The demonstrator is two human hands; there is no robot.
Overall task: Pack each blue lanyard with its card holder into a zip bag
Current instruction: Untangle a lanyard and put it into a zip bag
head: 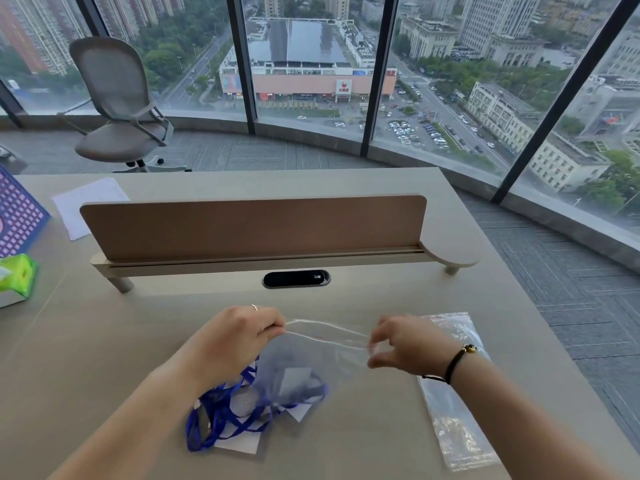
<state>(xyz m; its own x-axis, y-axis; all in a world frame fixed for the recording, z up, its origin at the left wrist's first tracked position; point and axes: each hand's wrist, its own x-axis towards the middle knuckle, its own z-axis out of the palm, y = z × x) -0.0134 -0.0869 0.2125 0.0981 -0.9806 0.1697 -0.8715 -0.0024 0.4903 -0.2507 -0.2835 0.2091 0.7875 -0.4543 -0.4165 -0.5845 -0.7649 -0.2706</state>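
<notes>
A clear zip bag (322,355) hangs above the desk, its mouth stretched between my two hands. My left hand (239,336) pinches the left end of the mouth and my right hand (403,344) pinches the right end. Inside the bag a blue lanyard with its card holder (298,381) shows through the plastic, blurred. Below the bag, a heap of blue lanyards with card holders (225,419) lies on the desk (346,445).
A stack of clear zip bags (453,417) lies on the desk under my right forearm. A wooden divider screen (252,226) crosses the desk behind my hands. A green tissue pack (17,277) and a patterned box (17,213) sit at the far left.
</notes>
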